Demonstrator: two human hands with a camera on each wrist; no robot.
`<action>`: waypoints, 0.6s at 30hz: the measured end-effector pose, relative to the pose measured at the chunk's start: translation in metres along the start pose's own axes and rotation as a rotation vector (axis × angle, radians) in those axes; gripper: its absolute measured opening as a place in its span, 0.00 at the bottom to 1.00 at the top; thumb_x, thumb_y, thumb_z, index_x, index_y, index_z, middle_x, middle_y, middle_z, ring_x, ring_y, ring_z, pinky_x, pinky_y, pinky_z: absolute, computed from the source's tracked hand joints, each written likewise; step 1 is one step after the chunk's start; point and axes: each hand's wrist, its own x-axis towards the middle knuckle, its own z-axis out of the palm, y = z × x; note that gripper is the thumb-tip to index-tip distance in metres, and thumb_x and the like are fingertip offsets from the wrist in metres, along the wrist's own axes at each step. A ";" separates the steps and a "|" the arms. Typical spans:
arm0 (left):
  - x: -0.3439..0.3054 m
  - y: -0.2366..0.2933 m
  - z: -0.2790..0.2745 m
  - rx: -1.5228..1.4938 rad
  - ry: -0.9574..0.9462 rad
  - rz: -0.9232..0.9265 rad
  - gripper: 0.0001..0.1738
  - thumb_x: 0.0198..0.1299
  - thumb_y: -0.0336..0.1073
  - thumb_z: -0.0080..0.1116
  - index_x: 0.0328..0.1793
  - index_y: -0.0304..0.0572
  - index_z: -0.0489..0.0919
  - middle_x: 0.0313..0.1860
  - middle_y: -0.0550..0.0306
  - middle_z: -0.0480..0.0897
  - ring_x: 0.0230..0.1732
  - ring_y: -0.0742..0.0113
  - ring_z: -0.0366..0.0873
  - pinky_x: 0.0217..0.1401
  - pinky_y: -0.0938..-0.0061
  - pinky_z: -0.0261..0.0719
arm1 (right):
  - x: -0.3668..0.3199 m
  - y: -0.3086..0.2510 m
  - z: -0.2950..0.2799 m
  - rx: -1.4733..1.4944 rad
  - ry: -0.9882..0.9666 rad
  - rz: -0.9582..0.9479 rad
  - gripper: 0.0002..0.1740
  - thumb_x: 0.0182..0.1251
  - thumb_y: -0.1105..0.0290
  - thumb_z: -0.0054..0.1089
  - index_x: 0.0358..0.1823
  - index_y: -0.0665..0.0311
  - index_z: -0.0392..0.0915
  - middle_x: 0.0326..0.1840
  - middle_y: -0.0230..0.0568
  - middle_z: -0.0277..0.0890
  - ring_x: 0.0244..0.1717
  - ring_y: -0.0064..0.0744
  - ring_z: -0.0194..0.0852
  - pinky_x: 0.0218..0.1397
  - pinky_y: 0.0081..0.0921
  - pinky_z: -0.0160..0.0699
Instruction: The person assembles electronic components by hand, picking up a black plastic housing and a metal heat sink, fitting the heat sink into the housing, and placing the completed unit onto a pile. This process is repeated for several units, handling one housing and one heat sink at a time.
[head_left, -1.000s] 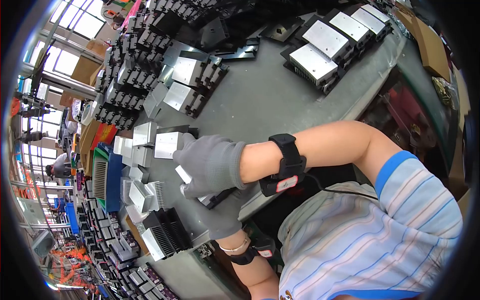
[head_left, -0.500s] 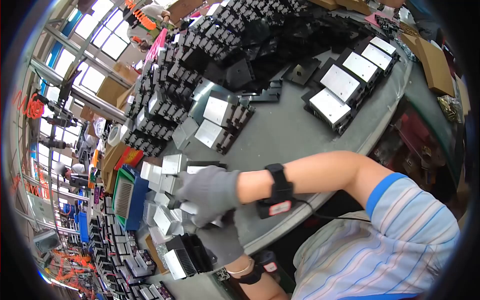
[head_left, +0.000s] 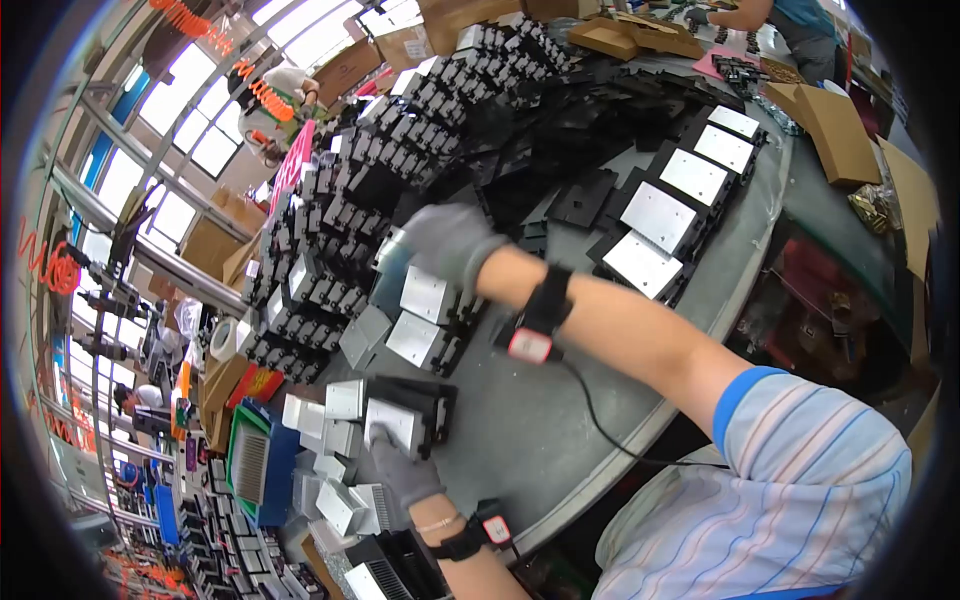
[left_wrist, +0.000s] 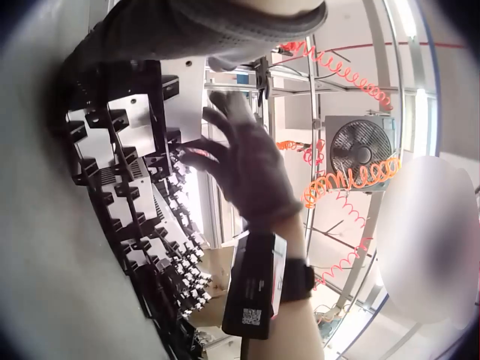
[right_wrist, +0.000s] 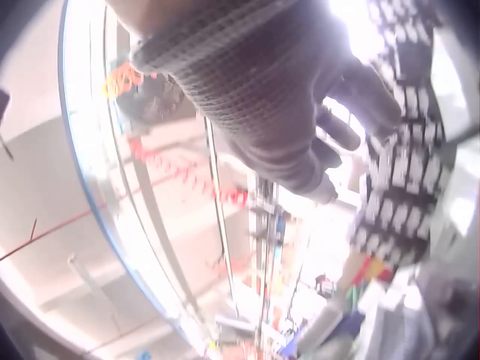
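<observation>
My left hand (head_left: 405,475), in a grey glove, grips a silver-topped black heat sink (head_left: 395,425) on the table's near left part. From the left wrist camera, the left glove (left_wrist: 187,30) spans the top of the black bracketed part, fingers partly hidden. My right hand (head_left: 450,240), blurred, is above two silver-topped blocks (head_left: 425,295) beside the dark stacks. Its fingers are spread and hold nothing, as the right hand (right_wrist: 262,97) shows in the right wrist view.
A row of silver-topped blocks (head_left: 660,215) lines the right edge of the table (head_left: 560,400). Dense stacks of black bracketed parts (head_left: 380,190) fill the back left. A blue and green bin (head_left: 262,455) stands at left, near loose silver pieces (head_left: 340,505).
The right hand has left the left hand and moved up toward the stacks. The left hand remains at the near blocks, and the block beneath it is now more visible. The head view has shifted.
</observation>
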 end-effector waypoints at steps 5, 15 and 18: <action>0.031 -0.004 0.018 0.461 0.046 0.309 0.20 0.63 0.40 0.51 0.57 0.37 0.70 0.47 0.51 0.78 0.41 0.58 0.80 0.42 0.61 0.82 | -0.021 0.088 0.049 -0.516 -0.511 0.478 0.20 0.55 0.64 0.62 0.51 0.56 0.79 0.56 0.38 0.75 0.56 0.47 0.71 0.48 0.59 0.67; 0.018 0.000 0.030 -0.032 0.098 -0.016 0.24 0.60 0.45 0.54 0.58 0.38 0.70 0.50 0.49 0.77 0.45 0.57 0.79 0.45 0.63 0.80 | -0.046 0.091 0.008 -0.406 -0.014 0.465 0.09 0.55 0.69 0.58 0.37 0.59 0.84 0.31 0.43 0.82 0.35 0.43 0.83 0.35 0.34 0.80; 0.019 0.006 0.042 -0.008 0.070 -0.113 0.22 0.60 0.46 0.53 0.55 0.39 0.73 0.49 0.50 0.79 0.44 0.56 0.79 0.47 0.64 0.79 | -0.077 0.077 -0.024 -0.404 0.108 0.517 0.09 0.56 0.65 0.58 0.34 0.59 0.83 0.29 0.45 0.81 0.33 0.45 0.82 0.35 0.34 0.80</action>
